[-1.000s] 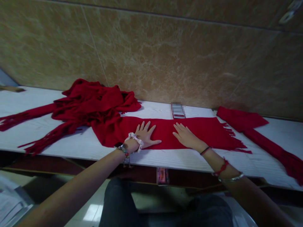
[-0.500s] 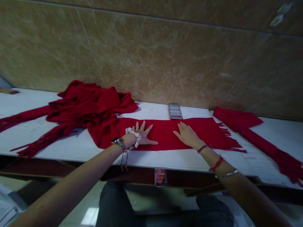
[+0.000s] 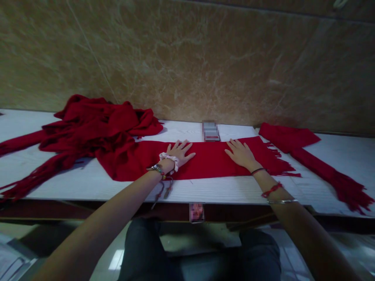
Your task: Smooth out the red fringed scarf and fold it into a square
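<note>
Below the near edge of the white table (image 3: 211,193) are my knees (image 3: 142,242), in dark trousers. The red scarf (image 3: 209,160) lies across the tabletop in front of me, its long axis running left to right, roughly along the table's front edge. Its fringed end points to my right; leftward it runs into bunched folds at the heap of red cloth (image 3: 96,121). My left hand (image 3: 180,153) and right hand (image 3: 241,155) rest on the scarf, well apart, palms down, fingers spread wide and holding nothing. Right of the fringe, another red scarf (image 3: 312,160) slants away from me, its fringe nearest. Just beyond my scarf's far edge is a small blurred item (image 3: 210,130), near the brown marbled wall (image 3: 181,62).
</note>
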`<state>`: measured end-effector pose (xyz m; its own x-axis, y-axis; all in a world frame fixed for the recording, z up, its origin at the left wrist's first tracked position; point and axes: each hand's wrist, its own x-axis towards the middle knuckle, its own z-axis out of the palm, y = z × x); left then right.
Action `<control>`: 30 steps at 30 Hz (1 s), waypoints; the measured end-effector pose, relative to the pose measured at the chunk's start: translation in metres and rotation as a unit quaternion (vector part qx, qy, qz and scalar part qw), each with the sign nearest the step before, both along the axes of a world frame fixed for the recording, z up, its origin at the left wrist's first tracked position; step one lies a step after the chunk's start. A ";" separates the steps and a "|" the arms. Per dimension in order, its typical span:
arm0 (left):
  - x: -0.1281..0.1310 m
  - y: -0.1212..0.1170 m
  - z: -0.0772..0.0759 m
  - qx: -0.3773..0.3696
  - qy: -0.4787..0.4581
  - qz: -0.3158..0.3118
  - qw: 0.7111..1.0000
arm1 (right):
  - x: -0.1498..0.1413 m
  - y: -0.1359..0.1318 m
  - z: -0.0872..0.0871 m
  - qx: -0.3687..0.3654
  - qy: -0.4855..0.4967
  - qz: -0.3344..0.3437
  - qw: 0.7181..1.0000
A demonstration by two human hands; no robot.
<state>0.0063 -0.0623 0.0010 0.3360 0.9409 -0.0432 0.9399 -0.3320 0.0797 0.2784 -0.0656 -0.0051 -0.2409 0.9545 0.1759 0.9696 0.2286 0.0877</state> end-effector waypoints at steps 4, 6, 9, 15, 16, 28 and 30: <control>-0.044 0.001 -0.005 0.008 0.017 0.063 0.998 | 0.004 -0.001 0.002 -0.007 0.008 -0.019 1.000; -0.064 0.000 -0.006 0.021 0.023 0.079 0.996 | 0.003 -0.002 0.003 -0.012 0.011 -0.024 1.000; -0.086 -0.002 -0.006 0.035 0.035 0.099 0.994 | 0.001 -0.003 0.005 -0.014 0.009 -0.029 0.999; -0.100 -0.004 -0.005 0.061 0.044 0.113 0.991 | 0.001 -0.004 0.004 -0.003 0.005 -0.037 0.999; -0.099 -0.005 -0.004 0.074 0.045 0.110 0.990 | 0.002 -0.004 0.004 0.008 0.009 -0.039 0.999; -0.089 -0.006 0.000 0.040 -0.018 -0.120 0.992 | -0.122 -0.041 0.016 -0.005 0.093 0.245 0.965; -0.091 -0.005 -0.001 0.034 -0.010 -0.122 0.992 | -0.132 -0.046 0.010 -0.048 0.068 0.252 0.964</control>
